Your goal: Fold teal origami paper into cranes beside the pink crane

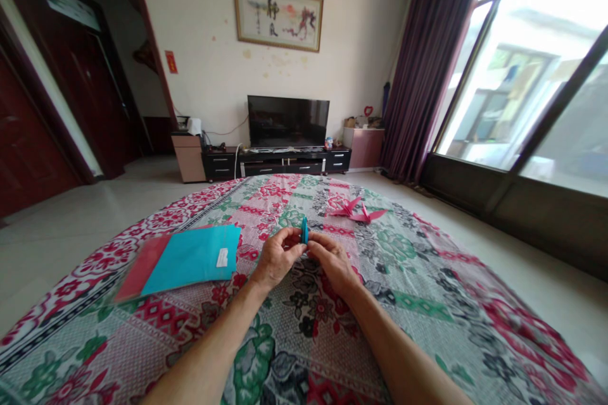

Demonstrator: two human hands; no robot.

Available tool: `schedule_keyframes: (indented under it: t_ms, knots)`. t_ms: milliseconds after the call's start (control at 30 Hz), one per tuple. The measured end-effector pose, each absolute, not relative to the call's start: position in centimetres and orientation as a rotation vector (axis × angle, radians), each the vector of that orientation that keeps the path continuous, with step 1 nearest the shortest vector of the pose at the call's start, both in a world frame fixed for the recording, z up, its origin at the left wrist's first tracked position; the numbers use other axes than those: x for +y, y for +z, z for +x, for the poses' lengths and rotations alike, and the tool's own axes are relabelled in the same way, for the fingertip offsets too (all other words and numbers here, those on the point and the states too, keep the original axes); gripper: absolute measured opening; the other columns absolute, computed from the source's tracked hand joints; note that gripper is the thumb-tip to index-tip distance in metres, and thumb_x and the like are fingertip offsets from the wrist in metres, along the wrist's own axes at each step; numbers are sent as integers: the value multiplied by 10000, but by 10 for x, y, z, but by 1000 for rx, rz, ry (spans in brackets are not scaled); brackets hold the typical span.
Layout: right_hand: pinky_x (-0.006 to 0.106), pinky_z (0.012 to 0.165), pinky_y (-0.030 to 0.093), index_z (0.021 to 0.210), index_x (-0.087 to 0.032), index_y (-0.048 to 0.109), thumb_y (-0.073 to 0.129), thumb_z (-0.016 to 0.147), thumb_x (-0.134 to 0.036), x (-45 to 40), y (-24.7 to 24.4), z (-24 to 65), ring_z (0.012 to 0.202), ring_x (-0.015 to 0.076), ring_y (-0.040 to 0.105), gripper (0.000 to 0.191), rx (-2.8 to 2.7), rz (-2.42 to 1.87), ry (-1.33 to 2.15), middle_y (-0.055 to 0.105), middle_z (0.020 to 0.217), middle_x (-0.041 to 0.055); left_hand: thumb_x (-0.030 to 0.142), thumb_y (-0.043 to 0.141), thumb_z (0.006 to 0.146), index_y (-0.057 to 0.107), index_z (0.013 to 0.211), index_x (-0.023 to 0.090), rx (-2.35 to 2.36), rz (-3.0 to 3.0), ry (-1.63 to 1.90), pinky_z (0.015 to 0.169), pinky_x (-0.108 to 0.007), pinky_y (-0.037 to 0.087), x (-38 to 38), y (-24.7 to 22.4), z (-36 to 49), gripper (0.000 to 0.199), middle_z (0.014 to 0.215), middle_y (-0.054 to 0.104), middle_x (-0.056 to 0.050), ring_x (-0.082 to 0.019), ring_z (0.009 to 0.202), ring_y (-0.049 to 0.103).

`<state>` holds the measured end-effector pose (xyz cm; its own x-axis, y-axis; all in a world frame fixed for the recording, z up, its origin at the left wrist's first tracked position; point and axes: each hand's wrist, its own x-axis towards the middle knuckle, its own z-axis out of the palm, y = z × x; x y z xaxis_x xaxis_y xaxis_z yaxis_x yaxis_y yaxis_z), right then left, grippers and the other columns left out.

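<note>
As the small blue folded paper (304,230) needs steadying, we pinch it upright above the patterned tablecloth (408,304), left fingertips (302,247) and right fingertips (311,245) pressing its opposite sides, probably to keep creases tight.

Daylight is pouring in from the big window (532,76) on the right, glaring nearly white there, while the doorway (90,69) at far left sits dark. Room's edges are stretching and bowing, the view outside looks hazy, and small print is soft.
</note>
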<state>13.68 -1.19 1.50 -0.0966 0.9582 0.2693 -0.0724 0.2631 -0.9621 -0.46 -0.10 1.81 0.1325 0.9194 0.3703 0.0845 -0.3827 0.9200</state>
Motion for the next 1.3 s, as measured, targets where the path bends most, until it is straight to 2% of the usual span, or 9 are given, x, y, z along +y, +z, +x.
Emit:
schedule_keyframes:
  t_ms: [333,600,900,1133,1300]
  knots:
    - [271,677,422,901,-169,705,612,708,-389,-10,13,138,674,145,533,307,-1318,-937,1120,651,734,19,274,657,665,608,935,157,981,1647,1313,715,-258,501,-1,17,-4,298,829,683,-28,-155,754,630]
    - [269,657,429,908,-183,706,587,727,-423,-6,6,138,666,143,534,323,-1290,-958,1106,639,717,12,226,564,697,627,947,158,977,1647,1324,771,-282,498,-2,19,-5,266,889,693,-37,-168,803,636]
    - [232,579,406,889,-177,693,528,732,-335,-4,4,133,591,120,491,278,-1396,-1021,920,612,674,-3,175,525,690,662,858,172,1078,1679,1392,691,-244,487,1,15,-3,216,746,684,-3,-154,722,619]
    - [215,501,343,870,-168,657,498,708,-271,-7,3,129,510,99,416,249,-1436,-1062,738,555,595,-19,189,549,710,645,785,184,1162,1759,1459,694,-245,484,5,9,-4,122,739,658,-3,-143,713,602]
    - [222,521,352,829,-171,643,504,711,-271,-5,1,130,531,106,421,207,-1420,-1040,698,542,603,-18,155,526,738,622,793,190,1140,1913,1569,658,-221,494,-1,12,-2,115,899,628,-41,-156,853,597]
